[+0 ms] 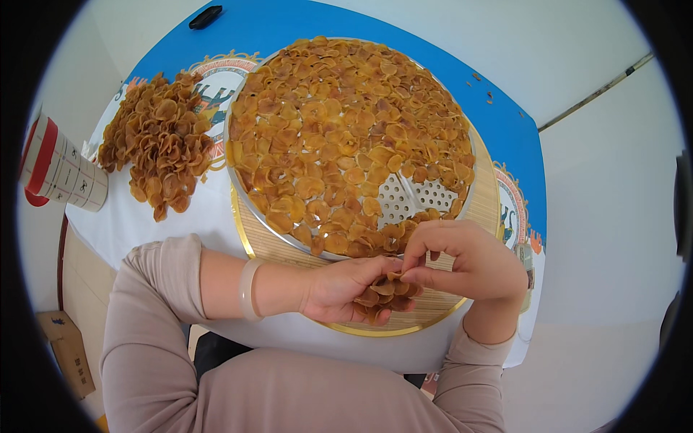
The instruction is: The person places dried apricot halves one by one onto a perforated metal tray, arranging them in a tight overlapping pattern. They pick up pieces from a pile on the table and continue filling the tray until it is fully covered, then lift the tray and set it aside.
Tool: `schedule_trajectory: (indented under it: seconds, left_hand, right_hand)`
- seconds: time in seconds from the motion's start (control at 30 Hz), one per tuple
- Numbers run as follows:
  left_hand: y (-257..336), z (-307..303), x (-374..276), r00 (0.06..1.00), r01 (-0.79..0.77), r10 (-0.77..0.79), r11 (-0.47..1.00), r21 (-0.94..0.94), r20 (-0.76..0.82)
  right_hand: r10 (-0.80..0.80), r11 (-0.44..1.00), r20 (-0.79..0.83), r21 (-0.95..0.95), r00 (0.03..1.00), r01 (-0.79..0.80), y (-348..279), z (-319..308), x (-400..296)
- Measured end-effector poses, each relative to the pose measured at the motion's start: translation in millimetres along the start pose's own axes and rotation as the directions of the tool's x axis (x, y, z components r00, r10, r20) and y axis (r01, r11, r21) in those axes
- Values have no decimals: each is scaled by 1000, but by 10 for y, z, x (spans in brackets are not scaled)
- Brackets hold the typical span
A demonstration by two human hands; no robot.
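My left hand [344, 292], with a pale bangle on its wrist, lies palm up and cradles a small heap of dried brown slices [387, 295]. Thumb and forefinger of my right hand [460, 260] pinch a slice at the top of that heap. Beyond both hands, a large round perforated metal tray [394, 200] is mostly covered with similar thin amber slices [325, 135]; its bare holes show at the near right. A loose pile of dried slices [162, 135] sits on the cloth left of the tray.
Under the tray is a round woven mat [281, 254] with a gold edge. A white cup with a red band [76, 173] stands far left. A small black object [206, 17] lies on the blue table covering [509, 124] at the back. A cardboard box [67, 352] is on the floor.
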State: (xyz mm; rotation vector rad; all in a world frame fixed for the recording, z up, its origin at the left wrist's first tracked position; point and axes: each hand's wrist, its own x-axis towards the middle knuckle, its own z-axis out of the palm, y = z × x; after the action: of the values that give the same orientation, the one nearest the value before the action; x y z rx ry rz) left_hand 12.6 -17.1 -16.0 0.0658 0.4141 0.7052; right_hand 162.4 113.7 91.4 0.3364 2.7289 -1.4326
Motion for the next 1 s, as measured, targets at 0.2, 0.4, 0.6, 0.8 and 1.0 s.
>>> schedule_trajectory:
  seconds: [0.2,0.4,0.6,0.8,1.0]
  left_hand:
    - [-1,-10,-7,1000,-16,17,1000,-3,18]
    - [-26,-34,38,1000,-6,6,999,33,3]
    - [-21,1,16,1000,10,-9,998,59,-14]
    - [-11,32,-1,1000,-8,7,996,93,16]
    - [-11,33,-3,1000,7,-8,996,88,12]
  right_hand:
    - [-51,986,-4,156,999,51,5,-95,-60]
    - [325,945,-387,176,863,-277,129,-13,91]
    - [108,940,-622,-189,775,-283,674,152,370]
    - [8,883,-640,-357,769,-306,821,245,488]
    - [12,899,-659,-322,752,-298,849,261,570]
